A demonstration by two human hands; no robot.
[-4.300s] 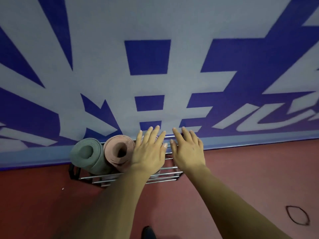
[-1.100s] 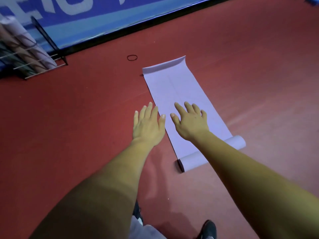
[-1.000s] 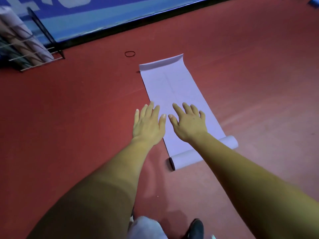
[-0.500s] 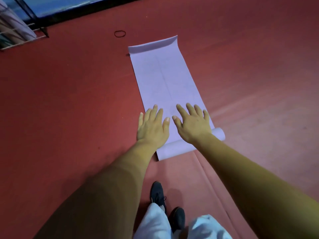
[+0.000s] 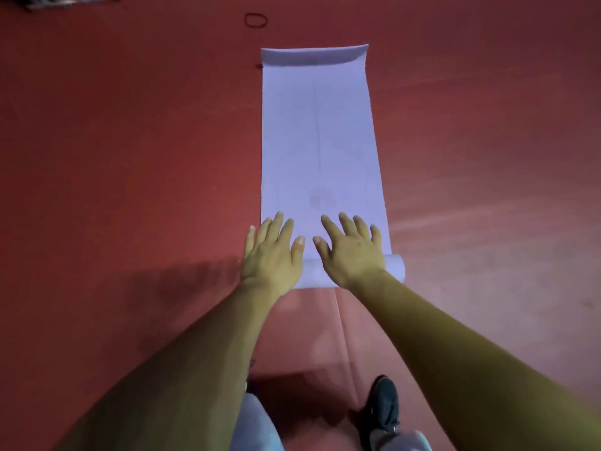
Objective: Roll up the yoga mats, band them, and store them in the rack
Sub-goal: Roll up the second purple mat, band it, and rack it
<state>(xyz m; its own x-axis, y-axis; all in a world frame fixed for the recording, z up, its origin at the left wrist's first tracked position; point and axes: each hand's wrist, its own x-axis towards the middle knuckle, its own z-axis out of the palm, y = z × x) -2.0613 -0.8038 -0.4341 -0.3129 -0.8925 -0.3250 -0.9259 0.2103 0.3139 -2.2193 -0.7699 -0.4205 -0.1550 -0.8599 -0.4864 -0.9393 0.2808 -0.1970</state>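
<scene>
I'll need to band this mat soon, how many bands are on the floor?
1: a dark band beyond the far end of the mat, slightly left. Others may lie off-frame.

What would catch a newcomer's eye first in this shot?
A pale purple yoga mat lies stretched along the middle of the red floor, its near end rolled up. The left hand and right hand spread open over that roll. A dark band lies on the floor past the mat's far end.

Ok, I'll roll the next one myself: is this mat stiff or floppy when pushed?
Likely floppy: the mat lies flat. Its rolled near end should roll on easily when pushed. The curled far edge suggests it may spring open if released.
</scene>
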